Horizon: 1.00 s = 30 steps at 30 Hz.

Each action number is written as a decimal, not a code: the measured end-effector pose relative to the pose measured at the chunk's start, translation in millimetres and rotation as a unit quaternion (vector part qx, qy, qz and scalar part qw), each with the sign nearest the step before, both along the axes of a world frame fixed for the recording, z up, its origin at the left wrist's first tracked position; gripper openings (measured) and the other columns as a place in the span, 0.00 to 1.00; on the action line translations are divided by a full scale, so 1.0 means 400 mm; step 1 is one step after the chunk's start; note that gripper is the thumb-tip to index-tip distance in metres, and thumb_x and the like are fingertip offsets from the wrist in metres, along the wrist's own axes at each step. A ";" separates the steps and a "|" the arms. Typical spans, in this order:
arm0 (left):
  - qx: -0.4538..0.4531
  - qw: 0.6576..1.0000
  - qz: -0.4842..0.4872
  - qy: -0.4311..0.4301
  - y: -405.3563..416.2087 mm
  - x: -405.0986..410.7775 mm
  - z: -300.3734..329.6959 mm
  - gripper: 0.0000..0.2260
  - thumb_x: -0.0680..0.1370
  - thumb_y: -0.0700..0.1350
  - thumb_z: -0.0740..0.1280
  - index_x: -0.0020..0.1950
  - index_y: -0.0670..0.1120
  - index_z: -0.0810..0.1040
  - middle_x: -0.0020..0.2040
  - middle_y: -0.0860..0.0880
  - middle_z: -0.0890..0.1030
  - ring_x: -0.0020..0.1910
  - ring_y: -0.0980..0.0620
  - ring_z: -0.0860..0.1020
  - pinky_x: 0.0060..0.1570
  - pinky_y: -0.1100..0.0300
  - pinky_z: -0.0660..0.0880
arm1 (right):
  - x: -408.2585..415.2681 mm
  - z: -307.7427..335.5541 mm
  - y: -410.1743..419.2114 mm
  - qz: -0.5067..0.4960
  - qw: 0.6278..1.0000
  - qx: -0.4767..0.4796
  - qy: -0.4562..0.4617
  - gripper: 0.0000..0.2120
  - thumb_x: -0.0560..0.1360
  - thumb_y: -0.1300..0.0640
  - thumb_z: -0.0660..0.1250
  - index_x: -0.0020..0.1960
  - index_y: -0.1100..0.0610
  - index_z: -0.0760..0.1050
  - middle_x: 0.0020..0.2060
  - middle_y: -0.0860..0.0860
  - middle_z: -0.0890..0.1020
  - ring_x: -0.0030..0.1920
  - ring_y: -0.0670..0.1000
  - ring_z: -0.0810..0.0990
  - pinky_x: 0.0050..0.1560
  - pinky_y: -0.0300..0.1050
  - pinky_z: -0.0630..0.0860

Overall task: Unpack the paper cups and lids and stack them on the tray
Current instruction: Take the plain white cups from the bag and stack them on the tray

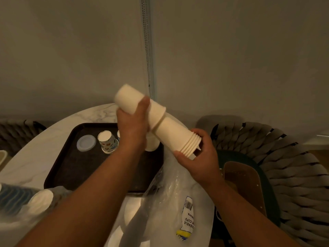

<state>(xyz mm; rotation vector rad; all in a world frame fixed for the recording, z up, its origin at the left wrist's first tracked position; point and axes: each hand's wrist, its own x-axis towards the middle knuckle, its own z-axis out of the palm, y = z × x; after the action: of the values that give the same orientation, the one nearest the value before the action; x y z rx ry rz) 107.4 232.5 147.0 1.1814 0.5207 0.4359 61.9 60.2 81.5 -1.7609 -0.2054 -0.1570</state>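
A long nested stack of white paper cups (pixel 170 132) is held tilted in the air above the dark tray (pixel 74 168). My left hand (pixel 135 125) grips its upper part, where the stack splits slightly. My right hand (pixel 199 152) holds the rim end at the lower right. On the tray stand an upside-down patterned cup (pixel 107 142), a clear plastic lid (pixel 86 143) and a white cup (pixel 152 144) partly hidden behind my left wrist. A clear plastic cup bag (pixel 170 202) with a label hangs below the stack.
The tray sits on a round white marble table (pixel 35 157). A wrapped sleeve of lids (pixel 26 207) lies at the lower left. Woven grey chairs (pixel 293 175) stand to the right and far left. A wall is close behind.
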 end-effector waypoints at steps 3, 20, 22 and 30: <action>0.229 0.972 -0.021 -0.049 0.049 0.056 0.045 0.30 0.68 0.55 0.76 0.64 0.51 0.66 0.57 0.54 0.76 0.54 0.54 0.78 0.51 0.57 0.77 | 0.006 -0.014 -0.016 -0.034 0.998 0.045 0.025 0.31 0.65 0.63 0.79 0.57 0.42 0.66 0.55 0.47 0.74 0.53 0.40 0.77 0.44 0.32 0.77; 0.351 0.926 -0.101 0.095 0.057 0.094 -0.217 0.41 0.66 0.51 0.79 0.73 0.49 0.63 0.70 0.48 0.71 0.67 0.47 0.71 0.65 0.49 0.71 | 0.021 -0.069 -0.076 -0.075 0.965 0.216 0.130 0.30 0.62 0.54 0.76 0.61 0.46 0.70 0.59 0.50 0.76 0.60 0.51 0.77 0.58 0.52 0.78; 0.348 0.934 -0.027 0.071 0.044 0.047 -0.193 0.37 0.70 0.56 0.76 0.73 0.49 0.63 0.70 0.50 0.69 0.67 0.50 0.69 0.64 0.53 0.70 | 0.023 -0.060 -0.071 -0.064 0.960 0.234 0.137 0.30 0.61 0.53 0.78 0.59 0.44 0.70 0.59 0.50 0.76 0.60 0.51 0.77 0.58 0.54 0.77; -0.122 0.975 -0.187 -0.008 -0.085 -0.071 -0.107 0.32 0.66 0.47 0.80 0.66 0.45 0.72 0.61 0.40 0.79 0.61 0.44 0.79 0.60 0.41 0.75 | 0.022 -0.016 0.020 0.036 0.948 0.272 0.163 0.29 0.58 0.50 0.77 0.58 0.47 0.72 0.53 0.48 0.80 0.53 0.49 0.82 0.47 0.45 0.79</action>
<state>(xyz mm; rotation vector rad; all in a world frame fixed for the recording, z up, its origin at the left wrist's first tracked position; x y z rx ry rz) 79.0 198.7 104.1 1.0079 0.3169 0.0545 70.7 68.2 74.9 -1.2025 0.0184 0.1239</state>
